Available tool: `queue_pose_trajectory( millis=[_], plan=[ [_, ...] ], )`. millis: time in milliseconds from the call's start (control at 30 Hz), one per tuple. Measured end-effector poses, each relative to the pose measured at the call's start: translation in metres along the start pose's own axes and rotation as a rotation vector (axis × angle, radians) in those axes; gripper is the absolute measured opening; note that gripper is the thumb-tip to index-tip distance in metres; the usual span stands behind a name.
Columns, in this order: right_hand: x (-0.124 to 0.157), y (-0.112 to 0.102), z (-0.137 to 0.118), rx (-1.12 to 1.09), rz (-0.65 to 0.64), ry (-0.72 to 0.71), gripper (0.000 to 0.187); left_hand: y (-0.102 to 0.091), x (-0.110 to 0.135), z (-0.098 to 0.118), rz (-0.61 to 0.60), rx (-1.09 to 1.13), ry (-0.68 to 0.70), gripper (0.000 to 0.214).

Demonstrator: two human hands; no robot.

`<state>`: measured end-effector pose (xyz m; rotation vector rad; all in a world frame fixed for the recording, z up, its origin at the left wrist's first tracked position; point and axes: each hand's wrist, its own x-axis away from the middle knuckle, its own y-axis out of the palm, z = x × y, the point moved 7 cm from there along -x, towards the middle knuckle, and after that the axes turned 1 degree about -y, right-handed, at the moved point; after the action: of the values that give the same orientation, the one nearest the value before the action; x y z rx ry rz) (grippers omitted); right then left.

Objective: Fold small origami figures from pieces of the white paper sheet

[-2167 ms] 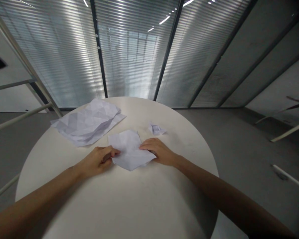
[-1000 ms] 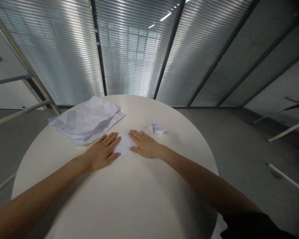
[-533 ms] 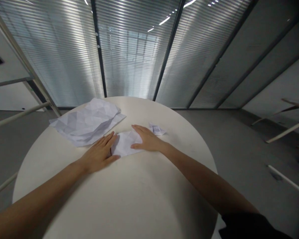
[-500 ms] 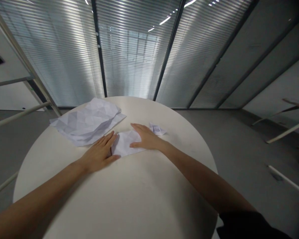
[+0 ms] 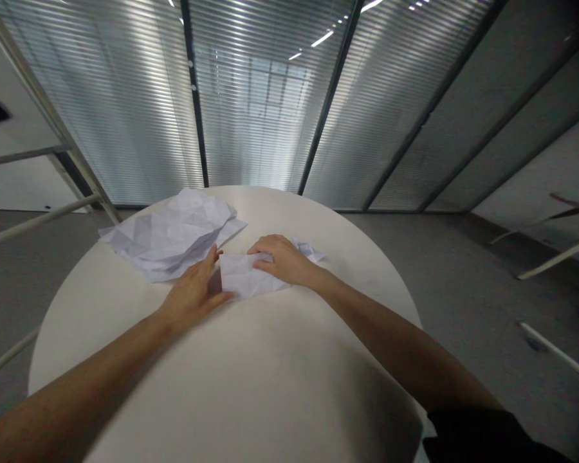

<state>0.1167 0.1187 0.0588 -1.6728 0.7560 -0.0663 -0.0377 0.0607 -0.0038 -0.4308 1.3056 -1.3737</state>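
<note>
A creased white sheet of paper [image 5: 241, 275] stands between my hands on the round table, its left end slightly raised. My right hand [image 5: 284, 260] grips the sheet at its far edge, with the thumb on the near face and the fingers curled behind. At the sheet's left end is my left hand [image 5: 190, 292], open, thumb apart from the fingers and its tip by the lower left corner. A small folded paper piece [image 5: 309, 249] lies just beyond my right hand, partly covered by it.
A pile of creased white papers [image 5: 174, 231] lies at the table's far left. The white round table [image 5: 270, 379] has a curved edge all round. A white metal frame [image 5: 38, 222] stands to the left, and blinds [image 5: 260, 116] hang beyond the table.
My right hand has curled its fingers over the sheet's far edge. The sheet's left end has risen slightly. My left hand has tilted up, its fingers lifting off the table.
</note>
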Motion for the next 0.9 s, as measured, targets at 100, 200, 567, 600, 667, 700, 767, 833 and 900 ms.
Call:
queue_pose_trajectory(
  millis=[100,200,567,600,667,700,767,833,900],
  plan=[
    [0.027,-0.014,-0.016,0.067,0.073,-0.075,0.010,-0.012,0.000,0.014,0.124,0.051,0.097,0.060],
    [0.062,-0.012,-0.023,0.116,0.109,-0.118,0.016,-0.013,0.006,0.038,0.177,0.033,0.361,0.025],
    [0.125,0.023,-0.008,0.110,-0.019,-0.085,0.023,0.019,0.012,0.074,-0.073,-0.016,0.589,0.020],
    [0.125,0.022,-0.007,0.094,-0.011,-0.060,0.022,0.019,0.010,0.073,-0.074,0.008,0.567,0.020],
    [0.121,0.020,-0.003,0.066,0.009,0.011,0.019,0.017,0.006,0.069,-0.083,0.057,0.504,0.022],
    [0.118,0.019,0.000,0.061,0.018,0.056,0.020,0.017,0.005,0.066,-0.095,0.073,0.464,0.024],
    [0.112,0.019,0.004,0.087,0.023,0.165,0.024,0.018,0.001,0.062,-0.112,0.084,0.381,0.026],
    [0.106,0.020,0.007,0.155,0.007,0.276,0.030,0.018,-0.001,0.057,-0.114,0.070,0.302,0.025],
    [0.101,0.022,0.009,0.222,-0.001,0.358,0.030,0.019,-0.003,0.053,-0.112,0.041,0.228,0.024]
  ],
)
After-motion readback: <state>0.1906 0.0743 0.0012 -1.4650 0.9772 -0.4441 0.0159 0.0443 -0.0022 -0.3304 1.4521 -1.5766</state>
